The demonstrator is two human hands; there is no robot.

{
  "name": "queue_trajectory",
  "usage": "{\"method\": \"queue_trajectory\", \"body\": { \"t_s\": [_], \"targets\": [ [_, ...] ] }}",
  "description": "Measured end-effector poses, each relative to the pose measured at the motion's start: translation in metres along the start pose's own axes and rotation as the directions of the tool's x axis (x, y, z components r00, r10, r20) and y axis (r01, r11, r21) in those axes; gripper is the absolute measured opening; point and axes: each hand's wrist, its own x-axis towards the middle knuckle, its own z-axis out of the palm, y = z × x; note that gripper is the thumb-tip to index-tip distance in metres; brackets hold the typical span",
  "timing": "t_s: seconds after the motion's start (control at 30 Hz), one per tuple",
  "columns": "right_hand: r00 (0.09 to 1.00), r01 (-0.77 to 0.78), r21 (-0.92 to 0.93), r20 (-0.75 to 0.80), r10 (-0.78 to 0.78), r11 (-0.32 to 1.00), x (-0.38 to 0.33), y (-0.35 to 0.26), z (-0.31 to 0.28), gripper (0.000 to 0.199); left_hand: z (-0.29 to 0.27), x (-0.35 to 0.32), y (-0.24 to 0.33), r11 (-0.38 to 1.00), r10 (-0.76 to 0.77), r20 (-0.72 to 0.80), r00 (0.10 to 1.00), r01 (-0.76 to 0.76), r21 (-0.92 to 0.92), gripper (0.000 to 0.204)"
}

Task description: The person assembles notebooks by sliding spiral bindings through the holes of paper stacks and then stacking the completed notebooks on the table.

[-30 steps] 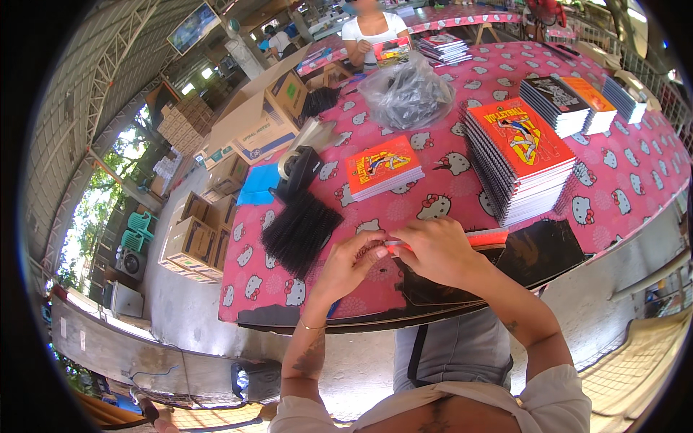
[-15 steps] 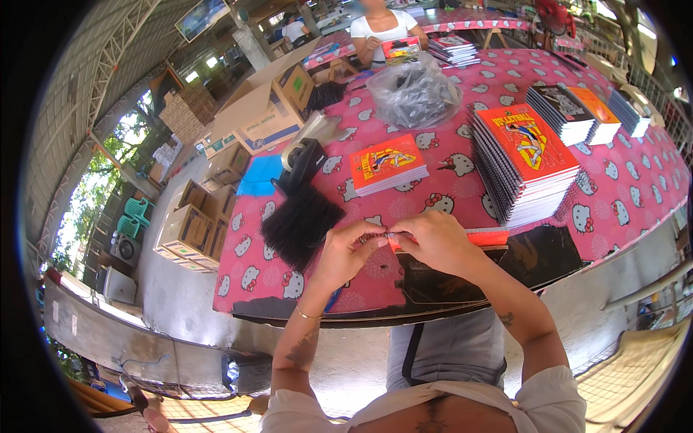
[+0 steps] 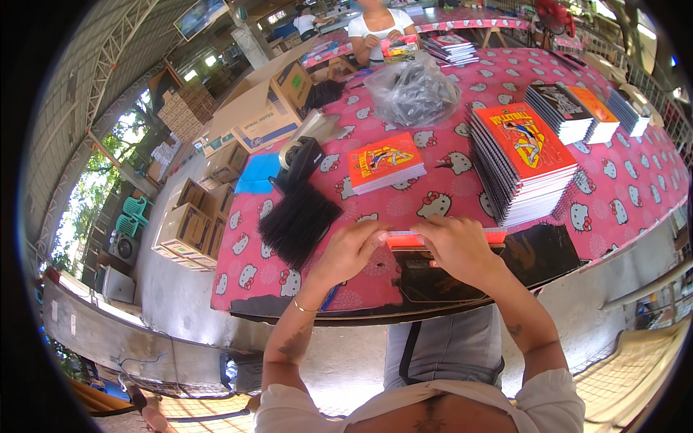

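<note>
An orange-covered notebook (image 3: 495,237) stands on edge at the table's front, its long white edge facing up. My left hand (image 3: 354,250) pinches at the left end of that edge, thumb against the forefinger. My right hand (image 3: 462,249) is closed over the upper edge further right and covers much of the cover. Any binding wire between the fingers is too small to make out. Left of my left hand lies a bundle of black spiral binding coils (image 3: 299,222). Beyond my hands lies a short stack of orange notebooks (image 3: 385,162).
A tall notebook stack (image 3: 523,162) rises on the right, with more stacks (image 3: 559,112) behind. A black tape dispenser (image 3: 299,162), a clear plastic bag (image 3: 411,90) and a large carton (image 3: 267,108) stand further off. A person (image 3: 381,32) handles a notebook across the table.
My fingers have drawn apart slightly along the notebook's edge. The right fingertips have shifted right, uncovering some of the white edge. The left hand remains near the left end.
</note>
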Motion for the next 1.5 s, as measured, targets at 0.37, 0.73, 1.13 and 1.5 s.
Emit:
{"method": "queue_trajectory", "body": {
  "t_s": [0.37, 0.73, 1.13, 1.5],
  "targets": [
    [1.0, -0.015, -0.04, -0.008, 0.015, 0.999, -0.006, 0.009, -0.002, 0.018, 0.019, 0.006, 0.001, 0.992, -0.052, 0.058, 0.997, 0.044, 0.121, 0.046],
    [1.0, -0.013, -0.022, 0.005, 0.014, 1.0, -0.007, 0.009, -0.006, 0.026, 0.079, -0.009, 0.024, 0.826, 0.019, -0.278, 0.96, 0.142, 0.545, 0.093],
    [0.999, 0.011, -0.04, -0.039, -0.013, 0.999, -0.026, 0.032, -0.035, 0.03, 0.115, -0.036, 0.017, 0.798, 0.049, -0.044, 0.998, -0.013, 0.602, 0.093],
    [0.999, 0.028, 0.025, 0.045, -0.029, 0.999, -0.022, 0.036, -0.031, 0.022, 0.1, -0.009, 0.046, 0.831, 0.013, -0.072, 0.997, 0.029, 0.555, 0.094]
  ]
}}
